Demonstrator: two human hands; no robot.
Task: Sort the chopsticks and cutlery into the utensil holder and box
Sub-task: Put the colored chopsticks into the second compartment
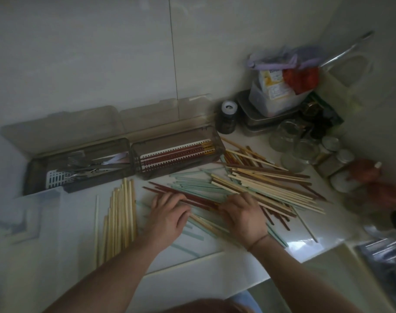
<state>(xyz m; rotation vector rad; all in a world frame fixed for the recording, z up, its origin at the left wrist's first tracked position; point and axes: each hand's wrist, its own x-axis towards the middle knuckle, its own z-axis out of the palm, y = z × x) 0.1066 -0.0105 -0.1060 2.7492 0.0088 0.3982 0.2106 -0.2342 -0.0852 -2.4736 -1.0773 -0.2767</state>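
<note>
A loose pile of chopsticks [262, 179], cream, brown and pale green, covers the middle and right of the white counter. My left hand [167, 215] and my right hand [242, 213] both rest on a few dark red chopsticks [192, 198] at the pile's near edge, fingers curled over them. A sorted row of light wooden chopsticks [120, 218] lies to the left. Behind stand two open grey boxes: the left box [34, 175] holds metal cutlery [84, 168], the right box [217, 143] holds red chopsticks on a white slotted tray.
Glass jars [305, 145], a dark bottle [227, 118], a metal tin and a bagged container [280, 91] crowd the back right corner. Another person's hand [370, 175] reaches in at the right edge. The counter's front edge runs just below my wrists.
</note>
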